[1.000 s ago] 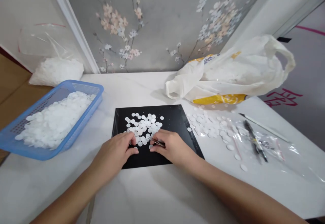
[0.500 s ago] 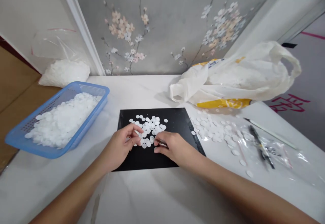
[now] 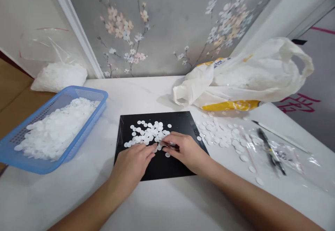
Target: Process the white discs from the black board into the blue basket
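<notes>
Since 0.5 s ago, can see L hand (image 3: 133, 163) moved right & lower, now nr R hand (image 3: 191, 150), flatter than in prev pose; see R hand at approx same spot, by pile's R side. Can't tell of any grip in L fingers (image 3: 143, 150): see them close together, fairly straight, tips at nr edge of white discs (image 3: 150, 131). Find R fingers (image 3: 172, 137) pinched on slim dark-edged item (image 3: 171, 145), can't ID. Find discs in loose heap on black sheet (image 3: 183, 122), w/ 1 lying apart just in front of R fingers. On tabletop (image 3: 170, 206), see blue basket (image 3: 44, 167) at L, w/ many more discs inside, clear bag (image 3: 61, 75) of white stuff behind; at R, scattered discs (image 3: 220, 133), black pen (image 3: 270, 150) & pale stick (image 3: 280, 136), w/ white carrier bag (image 3: 243, 84) behind.
</notes>
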The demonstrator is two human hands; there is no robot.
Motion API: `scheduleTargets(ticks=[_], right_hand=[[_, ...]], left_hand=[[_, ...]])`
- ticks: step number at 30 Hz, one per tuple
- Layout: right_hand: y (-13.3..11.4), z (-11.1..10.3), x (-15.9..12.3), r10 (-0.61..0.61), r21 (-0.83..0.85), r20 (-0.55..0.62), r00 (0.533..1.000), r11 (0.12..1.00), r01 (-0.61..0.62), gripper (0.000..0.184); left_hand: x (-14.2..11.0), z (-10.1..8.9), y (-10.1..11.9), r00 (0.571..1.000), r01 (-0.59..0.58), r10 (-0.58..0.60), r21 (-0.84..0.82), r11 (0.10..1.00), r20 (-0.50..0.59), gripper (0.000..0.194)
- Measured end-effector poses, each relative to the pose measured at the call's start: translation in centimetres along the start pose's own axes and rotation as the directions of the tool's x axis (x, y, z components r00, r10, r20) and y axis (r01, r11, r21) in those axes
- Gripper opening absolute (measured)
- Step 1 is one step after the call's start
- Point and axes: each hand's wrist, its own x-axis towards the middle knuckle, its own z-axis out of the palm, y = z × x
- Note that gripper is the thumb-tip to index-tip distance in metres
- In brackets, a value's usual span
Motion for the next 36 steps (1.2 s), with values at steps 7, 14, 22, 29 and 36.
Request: scheduleTargets(ticks=[7,14,22,29,36], right_hand=[[-0.3,-1.4,-0.3,0.095,-0.066,0.153,0.984,0.994,-0.085,0.011],[-0.3,-0.6,0.1,0.038,0.015,0.027,0.999,0.999,-0.038,0.007],[-1.1,-0.3,-0.1,0.106,0.127,0.025,0.994,0.986,-0.108,0.011],[-2.5,-1.0,-0.7,0.148,0.536,0.069,0.987,0.828,-0.161,0.011],[-0.9,-2.3,-0.3,0.247,0.519,0.092,0.965,0.815,-0.258,0.025]], left_hand=[[-0.3,0.1,0.0,0.998,-0.007,0.015,-0.118,0.993,0.068,0.019],[0.2,0.0,-0.5,0.991,0.127,-0.115,-0.192,0.973,0.073,0.021],[0.2,-0.4,0.2,0.993,0.116,-0.11,-0.301,0.946,0.036,0.017],[-0.2,-0.9,0.7,0.997,0.073,-0.08,-0.333,0.94,-0.006,0.03],[0.0,-1.2,0.2,0.987,0.156,-0.162,-0.311,0.937,0.007,0.026]])
